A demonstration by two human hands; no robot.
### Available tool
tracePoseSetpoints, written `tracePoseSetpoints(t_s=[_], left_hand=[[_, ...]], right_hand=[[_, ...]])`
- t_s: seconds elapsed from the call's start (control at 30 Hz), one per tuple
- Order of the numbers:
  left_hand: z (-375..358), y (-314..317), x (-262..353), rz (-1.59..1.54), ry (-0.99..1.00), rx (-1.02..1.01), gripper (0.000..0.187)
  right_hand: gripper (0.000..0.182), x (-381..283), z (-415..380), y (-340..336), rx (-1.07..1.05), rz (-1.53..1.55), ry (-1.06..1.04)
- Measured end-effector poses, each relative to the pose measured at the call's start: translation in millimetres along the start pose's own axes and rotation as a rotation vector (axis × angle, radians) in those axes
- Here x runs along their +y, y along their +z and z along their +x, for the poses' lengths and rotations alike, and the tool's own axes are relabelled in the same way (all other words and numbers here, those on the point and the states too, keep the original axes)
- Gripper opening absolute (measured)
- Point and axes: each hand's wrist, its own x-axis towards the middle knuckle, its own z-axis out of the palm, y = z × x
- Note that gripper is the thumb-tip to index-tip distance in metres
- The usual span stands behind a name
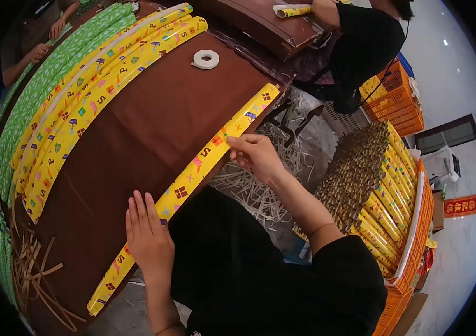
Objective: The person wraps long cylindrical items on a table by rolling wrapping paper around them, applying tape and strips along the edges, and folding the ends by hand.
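Observation:
A slim roll of yellow printed wrapping paper (194,166) lies diagonally along the near edge of the brown-covered table (137,129). My left hand (151,241) rests flat across its lower half, fingers stretched out. Farther up the roll, my right hand (257,157) has thumb and forefinger pinched at its edge, the other fingers curled. A roll of white tape (196,60) lies on the table beyond the paper roll.
Yellow paper rolls (86,101) and green ones (53,73) line the table's far side, near another person's hands (40,52). Brown strips (36,274) lie at lower left. At right, an orange crate (417,241) holds stacked rolls; paper shreds (249,190) cover the floor. A co-worker (367,47) sits beyond.

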Motion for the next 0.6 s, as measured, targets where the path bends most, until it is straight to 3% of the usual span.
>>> tracePoseSetpoints(t_s=[0.33, 0.37, 0.43, 0.5, 0.6], left_hand=[[0, 1, 0, -0.028, -0.032, -0.027, 0.065], [-1, 2, 0, -0.032, -0.029, -0.023, 0.065], [-2, 4, 0, 0.008, -0.026, -0.012, 0.066], [-3, 5, -1, 0.006, -0.025, -0.015, 0.066], [-2, 3, 0, -0.006, -0.031, -0.028, 0.067]], right_hand=[[0.02, 7, -7, -9, -0.091, 0.096, -0.009], [0.025, 14, -1, -29, -0.265, 0.057, -0.005], [0.031, 2, -12, -30, -0.384, 0.161, 0.019], [0.058, -6, -17, -36, -0.651, 0.346, 0.035], [0.054, -22, -27, -40, -0.467, 0.154, 0.115]])
